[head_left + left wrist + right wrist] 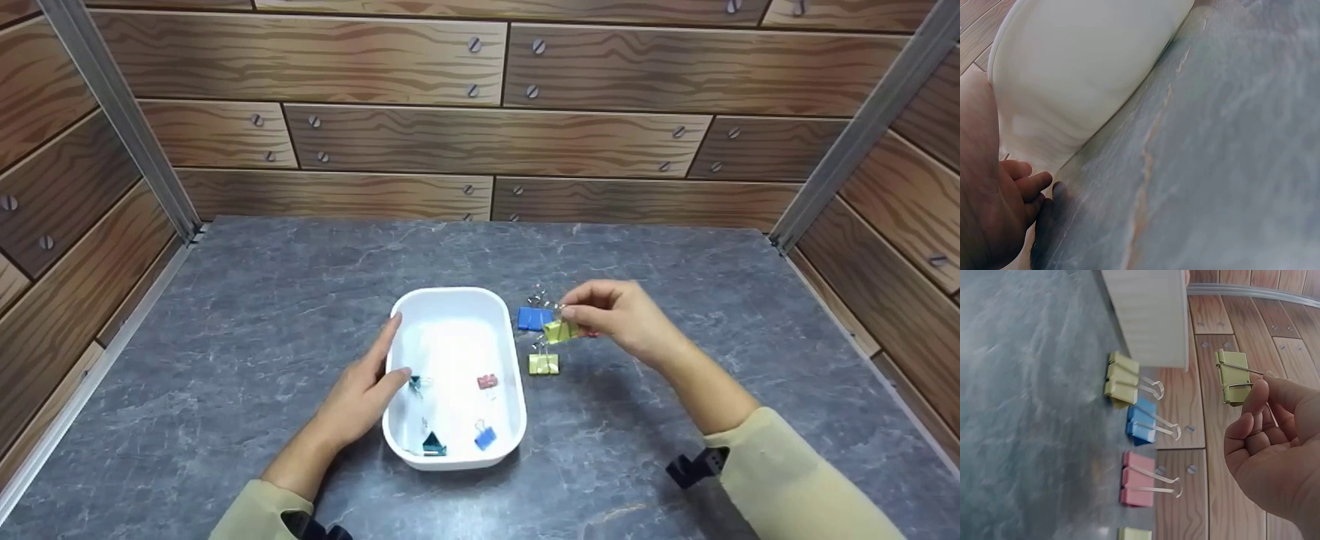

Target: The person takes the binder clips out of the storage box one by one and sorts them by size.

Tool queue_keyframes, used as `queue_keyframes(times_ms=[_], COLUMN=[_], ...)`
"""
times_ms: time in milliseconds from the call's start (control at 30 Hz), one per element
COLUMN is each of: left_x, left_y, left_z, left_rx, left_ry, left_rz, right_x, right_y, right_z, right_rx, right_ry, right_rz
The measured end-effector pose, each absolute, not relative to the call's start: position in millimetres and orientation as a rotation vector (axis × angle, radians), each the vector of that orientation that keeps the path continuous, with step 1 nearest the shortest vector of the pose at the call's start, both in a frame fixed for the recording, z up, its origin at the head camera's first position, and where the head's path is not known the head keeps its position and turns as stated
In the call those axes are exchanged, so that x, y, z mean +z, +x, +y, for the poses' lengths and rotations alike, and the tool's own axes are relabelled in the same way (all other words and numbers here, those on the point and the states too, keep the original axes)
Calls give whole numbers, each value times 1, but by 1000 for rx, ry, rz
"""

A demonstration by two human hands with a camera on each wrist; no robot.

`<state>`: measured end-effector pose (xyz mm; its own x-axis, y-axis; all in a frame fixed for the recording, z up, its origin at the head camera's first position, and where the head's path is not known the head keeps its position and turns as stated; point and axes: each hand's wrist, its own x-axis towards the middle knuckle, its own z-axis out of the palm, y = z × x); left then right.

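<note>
My right hand (622, 319) pinches a yellow binder clip (1234, 377) by its wire handles, raised off the table to the right of a white tray (450, 463). On the table below it are a yellow binder clip (544, 365), a blue binder clip (533, 319) and a pink binder clip (1139, 479), which the right hand mostly hides in the head view. My left hand (358, 394) grips the tray's left side, thumb over the rim and fingers along the outer wall.
Inside the tray lie a pink clip (487, 382), a small blue clip (485, 437) and two dark teal clips, one near the front (433, 444). Another yellowish clip (1135, 534) shows at the right wrist view's lower edge. Wood-patterned walls (390, 139) enclose the grey table (300, 277).
</note>
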<state>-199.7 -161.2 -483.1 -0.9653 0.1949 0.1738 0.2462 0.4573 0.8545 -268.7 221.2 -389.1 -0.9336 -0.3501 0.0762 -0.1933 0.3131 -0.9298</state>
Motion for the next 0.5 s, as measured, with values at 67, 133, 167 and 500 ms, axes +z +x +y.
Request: queue_keyframes(times_ms=[67,133,167,500], left_x=[-483,-483,-483,-484], left_y=[-200,-200,-200,-201], left_z=[-161,-162,-162,-162], left_rx=[-1558,-1557,-1559,-1567], left_ry=[-408,-418,-421,-405], left_rz=[-2633,-2625,-2622,-2641], right_x=[-394,-399,-402,-420], right_y=[-270,-270,-270,-268], right_z=[225,230,232,253], right_rx=[-1680,-1674,-1675,-1624], right_ry=[-481,-453,-440,-310], right_rz=[2441,2444,2439,2462])
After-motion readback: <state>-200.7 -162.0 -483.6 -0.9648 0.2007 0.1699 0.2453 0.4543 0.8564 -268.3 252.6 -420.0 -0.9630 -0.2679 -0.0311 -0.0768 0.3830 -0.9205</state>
